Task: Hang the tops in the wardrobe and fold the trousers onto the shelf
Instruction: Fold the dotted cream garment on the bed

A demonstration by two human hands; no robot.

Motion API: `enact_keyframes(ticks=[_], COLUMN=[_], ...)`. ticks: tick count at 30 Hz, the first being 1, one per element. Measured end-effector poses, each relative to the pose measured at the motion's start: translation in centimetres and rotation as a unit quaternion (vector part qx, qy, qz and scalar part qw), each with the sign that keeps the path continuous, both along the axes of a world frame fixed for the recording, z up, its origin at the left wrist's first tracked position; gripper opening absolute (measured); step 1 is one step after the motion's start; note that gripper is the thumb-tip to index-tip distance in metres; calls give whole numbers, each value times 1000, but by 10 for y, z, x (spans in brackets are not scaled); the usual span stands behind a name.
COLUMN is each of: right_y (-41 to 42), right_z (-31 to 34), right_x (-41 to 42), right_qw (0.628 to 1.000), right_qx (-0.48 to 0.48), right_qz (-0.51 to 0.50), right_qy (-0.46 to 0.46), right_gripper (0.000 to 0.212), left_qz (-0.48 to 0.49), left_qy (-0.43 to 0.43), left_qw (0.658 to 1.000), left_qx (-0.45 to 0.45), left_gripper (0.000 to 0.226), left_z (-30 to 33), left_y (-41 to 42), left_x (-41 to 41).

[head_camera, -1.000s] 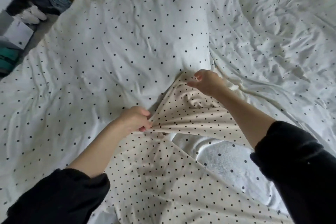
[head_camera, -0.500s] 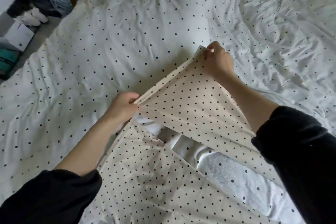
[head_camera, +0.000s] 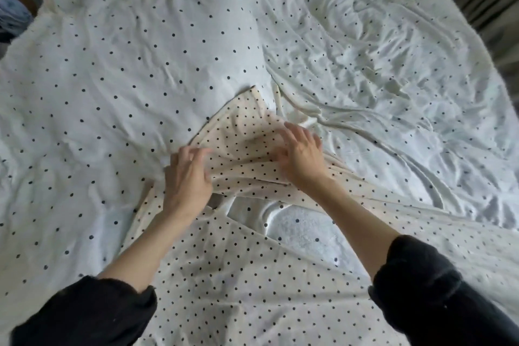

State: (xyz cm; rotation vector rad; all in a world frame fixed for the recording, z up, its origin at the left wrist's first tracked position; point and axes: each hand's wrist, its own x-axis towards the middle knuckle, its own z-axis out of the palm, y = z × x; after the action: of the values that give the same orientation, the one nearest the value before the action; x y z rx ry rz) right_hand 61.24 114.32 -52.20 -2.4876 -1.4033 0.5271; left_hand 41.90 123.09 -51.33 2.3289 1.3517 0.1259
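The cream polka-dot trousers point(head_camera: 238, 275) are lying spread on the bed point(head_camera: 112, 78), on its white dotted cover, with the wide lower part near the bottom of the view and a narrower end running away from the person toward a corner that is pointing up and slightly left, near the middle of the frame. That far part is sitting rumpled, with a fold crossing beneath the hands and a gap of white cover showing between two cream panels just below the right wrist. As far as can be judged, the long axis is running from the person's body outward and a little to the right; which end is waist and which is hem cannot be told.

The left hand point(head_camera: 186, 177) is resting on the near left edge of the rumpled part, its fingers point(head_camera: 196, 153) loosely bent and spread, pressing or touching the cloth rather than pinching it. The right hand point(head_camera: 302, 154) is lying flat on the cloth just beside it, fingers straight and fanned toward the far corner, holding nothing. Both hands are on the fabric, near each other, the right slightly farther out and nearer the pointed corner.

The step in hand looks like smoothing the far panel flat before folding; the next fold probably calls for taking the far corner, which is lying just beyond the right fingertips.
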Motion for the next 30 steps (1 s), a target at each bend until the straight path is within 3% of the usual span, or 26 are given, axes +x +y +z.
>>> enact_keyframes(ticks=[5,10,13,17,21,22,26,30], right_y=[-104,-201,-252,-302,-335,-339,-347,-370], right_z=[5,4,0,-5,-9,-8,3,12], right_x=[14,39,46,55,68,68,55,32], right_qw=[997,992,989,978,956,955,946,941], right_qx=[51,-4,-30,-63,-115,-107,27,56], right_qz=[-46,-108,-126,-175,-238,-247,-283,-287], right_qy=[-41,-67,-75,-96,-123,-126,-157,-170], right_gripper=[37,51,56,60,44,42,23,2], left_qz=[-205,-333,-407,-431,-399,-398,-410,-416], left_qy=[-32,-17,16,27,-62,-81,-124,-110], left_qw=[978,942,910,896,902,901,891,893], left_qx=[6,41,82,106,154,154,148,129], left_gripper=[36,51,43,26,7,2,19,10], left_z=[2,11,16,16,15,14,13,16], left_y=[-73,-125,-149,-178,-180,-178,-174,-181], left_x=[45,91,116,145,154,151,131,119])
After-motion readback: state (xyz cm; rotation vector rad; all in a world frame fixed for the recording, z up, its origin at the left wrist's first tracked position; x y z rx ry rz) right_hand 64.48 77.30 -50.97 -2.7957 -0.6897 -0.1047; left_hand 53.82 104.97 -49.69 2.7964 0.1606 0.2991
